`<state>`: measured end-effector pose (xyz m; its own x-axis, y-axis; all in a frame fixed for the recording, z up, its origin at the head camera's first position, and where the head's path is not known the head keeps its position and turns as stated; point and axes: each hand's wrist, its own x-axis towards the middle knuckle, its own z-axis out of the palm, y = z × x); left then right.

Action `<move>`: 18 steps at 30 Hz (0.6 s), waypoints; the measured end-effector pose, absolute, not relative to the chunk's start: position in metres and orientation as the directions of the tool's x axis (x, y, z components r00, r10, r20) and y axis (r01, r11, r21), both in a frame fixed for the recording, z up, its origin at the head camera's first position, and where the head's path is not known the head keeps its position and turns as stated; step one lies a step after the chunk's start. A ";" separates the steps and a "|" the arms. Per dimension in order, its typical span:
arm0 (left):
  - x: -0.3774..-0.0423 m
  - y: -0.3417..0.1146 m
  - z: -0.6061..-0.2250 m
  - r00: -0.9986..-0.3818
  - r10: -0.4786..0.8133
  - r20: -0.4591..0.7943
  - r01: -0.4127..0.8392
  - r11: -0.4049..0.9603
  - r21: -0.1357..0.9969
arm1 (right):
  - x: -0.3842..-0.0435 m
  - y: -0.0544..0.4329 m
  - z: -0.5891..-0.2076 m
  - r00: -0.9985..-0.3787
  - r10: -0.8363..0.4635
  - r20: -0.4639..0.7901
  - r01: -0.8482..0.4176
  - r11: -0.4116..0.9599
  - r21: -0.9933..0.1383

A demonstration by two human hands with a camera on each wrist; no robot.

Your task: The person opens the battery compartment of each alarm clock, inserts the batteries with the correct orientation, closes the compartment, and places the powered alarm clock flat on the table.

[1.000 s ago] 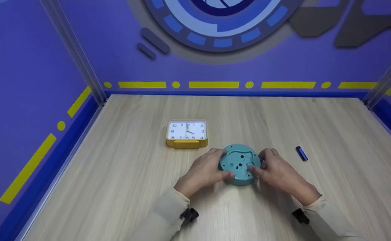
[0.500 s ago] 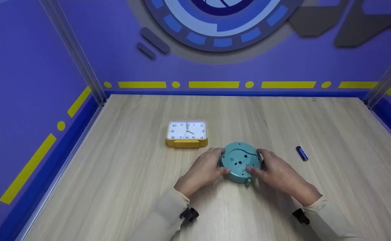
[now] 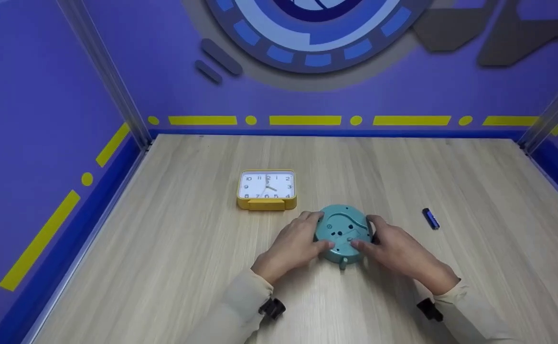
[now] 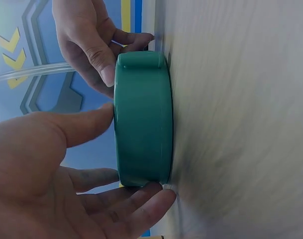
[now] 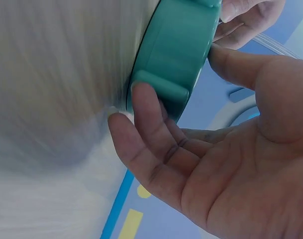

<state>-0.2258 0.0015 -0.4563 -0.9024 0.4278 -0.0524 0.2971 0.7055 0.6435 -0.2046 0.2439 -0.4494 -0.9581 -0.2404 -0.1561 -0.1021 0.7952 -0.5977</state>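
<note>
A round teal clock (image 3: 338, 228) lies back side up on the table, its small holes and curved groove showing; its front is hidden. A stubby foot (image 3: 343, 263) sticks out from its near rim. My left hand (image 3: 298, 242) holds the left side, thumb at the near top edge, fingers along the rim. On the right side my right hand (image 3: 396, 246) grips it, thumb tip on the back panel and fingers against the rim. In the left wrist view the teal side wall (image 4: 144, 119) stands between thumb and fingers. The right wrist view shows fingertips (image 5: 146, 99) beside another foot (image 5: 161, 85).
A yellow rectangular alarm clock (image 3: 267, 190) lies face up, behind and left of the hands. A dark blue battery (image 3: 430, 219) lies to the right of the right hand. Blue-purple panels (image 3: 307, 102) wall the wooden table (image 3: 188, 191) at the back and sides.
The teal clock has turned clockwise between both hands, its foot coming round to the near side. My hands have shifted only slightly; the yellow clock and the battery are unmoved.
</note>
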 end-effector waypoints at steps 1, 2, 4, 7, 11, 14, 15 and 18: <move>-0.226 0.002 -0.457 -0.903 0.426 -0.052 0.295 0.705 0.645 | -0.204 0.244 -0.449 -0.957 -0.242 -0.159 -0.100 0.793 -0.601; -0.226 0.002 -0.457 -0.904 0.424 -0.052 0.293 0.704 0.647 | -0.204 0.244 -0.449 -0.957 -0.240 -0.163 -0.095 0.791 -0.605; -0.226 0.002 -0.457 -0.906 0.420 -0.055 0.289 0.708 0.644 | -0.203 0.243 -0.447 -0.957 -0.235 -0.170 -0.085 0.788 -0.610; -0.227 0.003 -0.457 -0.904 0.423 -0.057 0.293 0.712 0.638 | -0.202 0.243 -0.445 -0.958 -0.225 -0.178 -0.070 0.785 -0.616; -0.227 0.003 -0.457 -0.901 0.429 -0.065 0.296 0.717 0.632 | -0.201 0.242 -0.442 -0.959 -0.211 -0.190 -0.050 0.784 -0.618; -0.227 0.004 -0.457 -0.901 0.429 -0.069 0.296 0.722 0.626 | -0.200 0.241 -0.441 -0.958 -0.198 -0.209 -0.026 0.783 -0.622; -0.227 0.004 -0.457 -0.900 0.430 -0.068 0.299 0.724 0.622 | -0.200 0.240 -0.440 -0.958 -0.192 -0.214 -0.019 0.783 -0.622; -0.228 0.005 -0.458 -0.899 0.435 -0.045 0.322 0.729 0.604 | -0.198 0.237 -0.440 -0.959 -0.180 -0.219 -0.006 0.784 -0.621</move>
